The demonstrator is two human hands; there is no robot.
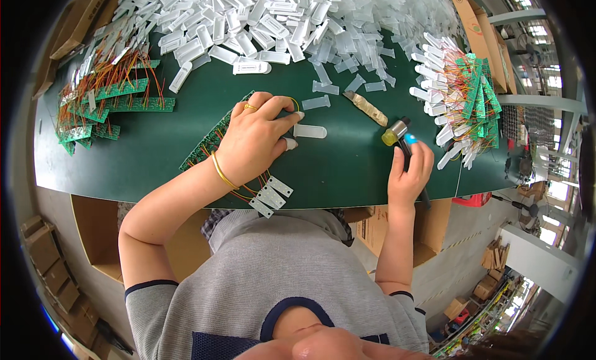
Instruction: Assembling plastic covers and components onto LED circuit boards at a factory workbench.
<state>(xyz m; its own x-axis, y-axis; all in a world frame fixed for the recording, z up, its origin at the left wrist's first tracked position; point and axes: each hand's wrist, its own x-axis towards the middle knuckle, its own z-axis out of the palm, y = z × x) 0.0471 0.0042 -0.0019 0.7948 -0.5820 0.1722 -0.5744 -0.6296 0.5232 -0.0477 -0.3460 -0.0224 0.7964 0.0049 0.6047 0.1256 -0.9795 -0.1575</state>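
My left hand [257,136] is closed over the table, its thumb and fingertips pinching the end of a small white plastic case [310,131]. Partly hidden under that hand and wrist lies a long green circuit board strip [208,141]. Wires lead from it to several flat metal plates [271,197] at the table's near edge. My right hand [411,177] grips the black handle of a small hammer [396,131], which has a metal head and a yellow face. The hammer head is right of the white case and apart from it. A tape-wrapped tool [369,108] lies just beyond the hammer.
A large heap of white plastic cases [248,24] and translucent covers [397,18] spreads over the far side of the green table [347,173]. Wired circuit boards [118,99] are piled at left. White cases with boards [465,99] are stacked at right, beside a cardboard box [478,24].
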